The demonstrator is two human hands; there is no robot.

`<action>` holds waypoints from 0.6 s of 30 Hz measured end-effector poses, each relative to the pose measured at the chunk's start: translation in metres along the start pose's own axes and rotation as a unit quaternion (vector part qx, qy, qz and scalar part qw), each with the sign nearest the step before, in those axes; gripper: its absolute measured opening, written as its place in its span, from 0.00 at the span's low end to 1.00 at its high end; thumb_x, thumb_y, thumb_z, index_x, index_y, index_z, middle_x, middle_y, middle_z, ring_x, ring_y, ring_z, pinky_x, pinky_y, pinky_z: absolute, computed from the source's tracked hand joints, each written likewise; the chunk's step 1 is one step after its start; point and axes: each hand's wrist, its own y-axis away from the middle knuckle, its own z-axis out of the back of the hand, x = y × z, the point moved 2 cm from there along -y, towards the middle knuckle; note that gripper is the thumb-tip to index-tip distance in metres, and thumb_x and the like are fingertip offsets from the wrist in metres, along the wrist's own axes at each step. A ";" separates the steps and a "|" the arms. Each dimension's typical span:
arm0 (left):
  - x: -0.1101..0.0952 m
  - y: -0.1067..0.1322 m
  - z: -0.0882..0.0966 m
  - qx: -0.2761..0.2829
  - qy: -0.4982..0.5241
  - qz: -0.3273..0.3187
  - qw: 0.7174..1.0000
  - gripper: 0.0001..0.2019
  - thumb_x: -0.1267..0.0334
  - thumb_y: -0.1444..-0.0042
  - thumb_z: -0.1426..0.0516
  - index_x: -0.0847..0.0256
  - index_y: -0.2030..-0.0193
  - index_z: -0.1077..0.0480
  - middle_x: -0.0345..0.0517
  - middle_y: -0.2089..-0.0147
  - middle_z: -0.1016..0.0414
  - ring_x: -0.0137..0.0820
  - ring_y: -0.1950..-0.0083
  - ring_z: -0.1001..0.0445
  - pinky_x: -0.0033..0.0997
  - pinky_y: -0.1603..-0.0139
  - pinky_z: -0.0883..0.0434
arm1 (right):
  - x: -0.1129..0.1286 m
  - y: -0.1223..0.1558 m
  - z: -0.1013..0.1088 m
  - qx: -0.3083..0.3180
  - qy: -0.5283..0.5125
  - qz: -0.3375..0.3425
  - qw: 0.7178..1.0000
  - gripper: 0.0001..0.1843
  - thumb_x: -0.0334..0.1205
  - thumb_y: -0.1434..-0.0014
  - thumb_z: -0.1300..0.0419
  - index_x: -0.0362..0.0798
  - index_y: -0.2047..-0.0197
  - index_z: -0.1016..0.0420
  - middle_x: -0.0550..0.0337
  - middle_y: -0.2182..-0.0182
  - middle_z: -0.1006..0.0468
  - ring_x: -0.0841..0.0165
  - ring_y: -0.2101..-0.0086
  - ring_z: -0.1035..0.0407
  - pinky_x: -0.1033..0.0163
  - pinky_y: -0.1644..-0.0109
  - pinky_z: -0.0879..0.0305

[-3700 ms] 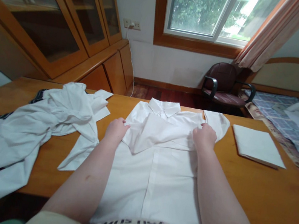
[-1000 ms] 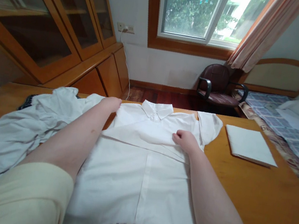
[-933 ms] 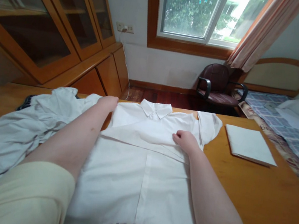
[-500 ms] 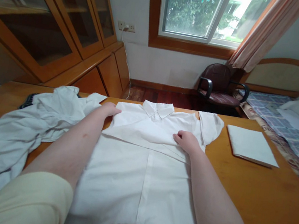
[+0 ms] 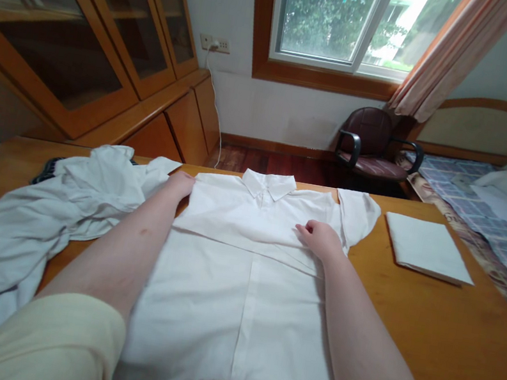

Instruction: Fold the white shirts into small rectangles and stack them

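Note:
A white collared shirt [image 5: 215,300] lies spread on the wooden table [image 5: 406,326], its collar at the far edge. One sleeve is folded across the chest, while the other sleeve [image 5: 359,214] sticks out to the right. At the shirt's upper left edge, my left hand [image 5: 179,185] is closed on the folded side; some of its fingers are hidden. My right hand [image 5: 320,239] has its fingers curled in a pinch on the cloth lying across the chest, right of the button line.
Crumpled white clothing [image 5: 43,226] is heaped on the left of the table. A flat white folded item [image 5: 428,248] lies to the right. Beyond the table are a brown armchair [image 5: 366,137], a bed [image 5: 498,205] and a glass-doored cabinet [image 5: 76,115].
My left hand has shifted slightly left, to the shirt's edge, and the cloth there lies flatter. My right hand has hardly moved.

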 end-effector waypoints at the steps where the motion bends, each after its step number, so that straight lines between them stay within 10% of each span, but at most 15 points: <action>1: 0.000 0.004 0.002 -0.001 -0.001 0.005 1.000 0.17 0.58 0.44 0.47 0.63 0.52 0.28 0.60 0.52 0.23 0.44 0.53 0.24 0.38 0.54 0.30 | 0.000 0.000 0.001 -0.004 0.004 -0.007 1.000 0.24 0.58 0.39 0.51 0.50 0.67 0.23 0.54 0.70 0.22 0.66 0.71 0.33 0.65 0.71 0.50; 11: 0.018 0.105 -0.004 0.002 -0.083 -0.053 0.995 0.20 0.58 0.44 0.49 0.61 0.47 0.31 0.59 0.47 0.26 0.48 0.46 0.28 0.42 0.48 0.33 | 0.001 -0.002 0.000 -0.013 0.011 -0.011 1.000 0.19 0.52 0.40 0.48 0.50 0.66 0.22 0.54 0.69 0.21 0.65 0.69 0.32 0.65 0.71 0.49; 18: 0.040 0.115 -0.010 -0.005 -0.044 -0.002 0.999 0.17 0.54 0.43 0.49 0.61 0.54 0.28 0.58 0.52 0.23 0.46 0.49 0.26 0.38 0.52 0.32 | 0.005 -0.001 0.001 -0.035 -0.017 -0.011 0.999 0.23 0.55 0.38 0.52 0.49 0.68 0.24 0.54 0.73 0.23 0.66 0.71 0.34 0.64 0.71 0.49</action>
